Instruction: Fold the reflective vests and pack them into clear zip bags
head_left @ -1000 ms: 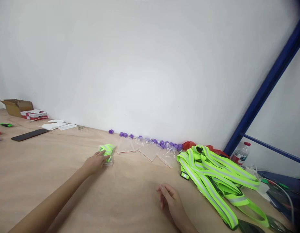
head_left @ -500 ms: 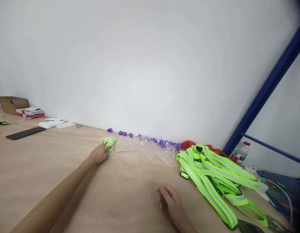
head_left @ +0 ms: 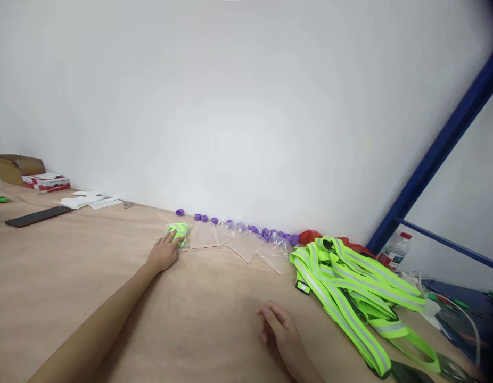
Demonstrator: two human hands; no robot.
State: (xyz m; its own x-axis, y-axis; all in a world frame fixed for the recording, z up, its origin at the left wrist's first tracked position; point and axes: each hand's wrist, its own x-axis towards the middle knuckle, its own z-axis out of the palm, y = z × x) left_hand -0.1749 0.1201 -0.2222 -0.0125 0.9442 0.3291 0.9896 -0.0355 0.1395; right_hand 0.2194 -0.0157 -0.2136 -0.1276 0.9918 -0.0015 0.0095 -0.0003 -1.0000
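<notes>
My left hand (head_left: 164, 253) reaches forward and lies with its fingers stretched out, fingertips resting on a small clear bag. Folded inside that bag is a fluorescent green reflective strap (head_left: 180, 230). To its right, several clear plastic zip bags (head_left: 205, 236) lie flat in a row. My right hand (head_left: 276, 324) rests nearer to me on the brown table covering (head_left: 214, 308), fingers loosely curled together, with nothing seen in them. A heap of green reflective straps with grey stripes and black buckles (head_left: 350, 282) lies to the right of that hand.
Purple caps (head_left: 266, 234) line the wall. Behind the straps are a red bag (head_left: 309, 236) and a drink bottle (head_left: 396, 252). A blue metal frame (head_left: 434, 154) slants at the right. Leftward lie white papers (head_left: 84, 200), a black strip (head_left: 38, 216) and a cardboard box (head_left: 17, 169).
My left hand has shifted slightly on the bagged strap, its fingers now flatter over it. The view has turned a little. My right hand has stayed still.
</notes>
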